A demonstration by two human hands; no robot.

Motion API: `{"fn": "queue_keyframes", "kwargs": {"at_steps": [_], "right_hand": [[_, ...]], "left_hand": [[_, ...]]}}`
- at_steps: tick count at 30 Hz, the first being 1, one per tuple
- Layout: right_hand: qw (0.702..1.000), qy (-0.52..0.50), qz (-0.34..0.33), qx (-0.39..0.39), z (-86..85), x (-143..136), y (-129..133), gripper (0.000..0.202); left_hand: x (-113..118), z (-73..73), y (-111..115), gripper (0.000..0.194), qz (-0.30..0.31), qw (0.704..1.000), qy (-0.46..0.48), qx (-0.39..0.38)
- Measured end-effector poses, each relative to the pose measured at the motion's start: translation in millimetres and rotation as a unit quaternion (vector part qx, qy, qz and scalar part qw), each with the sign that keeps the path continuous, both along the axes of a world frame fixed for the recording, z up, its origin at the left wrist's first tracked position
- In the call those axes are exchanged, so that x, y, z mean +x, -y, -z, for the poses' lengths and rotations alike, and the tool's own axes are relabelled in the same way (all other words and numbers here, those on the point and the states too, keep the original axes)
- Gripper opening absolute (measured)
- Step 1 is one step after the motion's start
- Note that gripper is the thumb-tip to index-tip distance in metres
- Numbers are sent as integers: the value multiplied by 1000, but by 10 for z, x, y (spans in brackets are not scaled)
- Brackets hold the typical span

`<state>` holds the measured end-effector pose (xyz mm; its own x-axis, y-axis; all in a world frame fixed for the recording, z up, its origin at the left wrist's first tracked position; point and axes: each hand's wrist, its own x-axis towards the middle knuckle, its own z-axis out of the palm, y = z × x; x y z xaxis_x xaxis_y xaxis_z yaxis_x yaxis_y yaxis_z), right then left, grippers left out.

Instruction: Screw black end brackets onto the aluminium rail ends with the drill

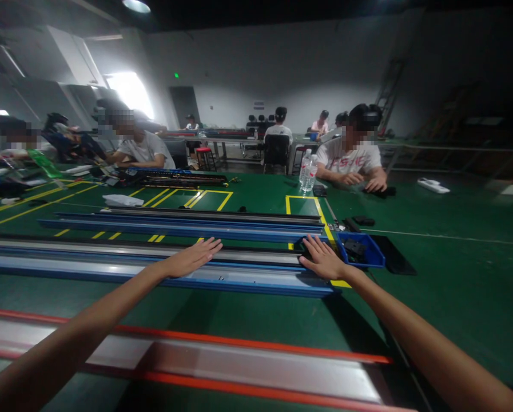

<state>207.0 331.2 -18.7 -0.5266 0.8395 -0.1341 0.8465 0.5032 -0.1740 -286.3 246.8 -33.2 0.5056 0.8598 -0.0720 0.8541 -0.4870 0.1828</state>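
Observation:
My left hand (193,257) is stretched out flat, fingers extended, over a long blue-edged metal rail (247,277). Close to that rail's right end is my right hand (323,260), palm down with fingers spread. Neither hand grips anything; whether they press on the metal or hover just above it I cannot tell. A black and silver strip (256,256) runs along the rail's far side, partly hidden by both hands. Just right of my right hand, a blue plastic bin (377,260) contains small black parts (354,248).
Nearer to me lies a long orange-edged metal rail (260,356). Further back are more blue rails (187,225), two water bottles (307,173) and a black flat pad (394,256). A co-worker (346,157) sits across the green table (449,274); others sit at left.

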Motion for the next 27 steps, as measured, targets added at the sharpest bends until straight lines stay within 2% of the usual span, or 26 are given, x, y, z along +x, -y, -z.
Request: {"fn": "queue_keyframes", "kwargs": {"at_steps": [11,27], "right_hand": [[1000,-2,0,-2,33,-31,-188,103],[1000,10,9,24,-4,-63,-219,99]], "left_hand": [[72,-85,-85,67,-22,999,-15,-28],[168,-129,-234,68,-38,999,-14,-22]]}}
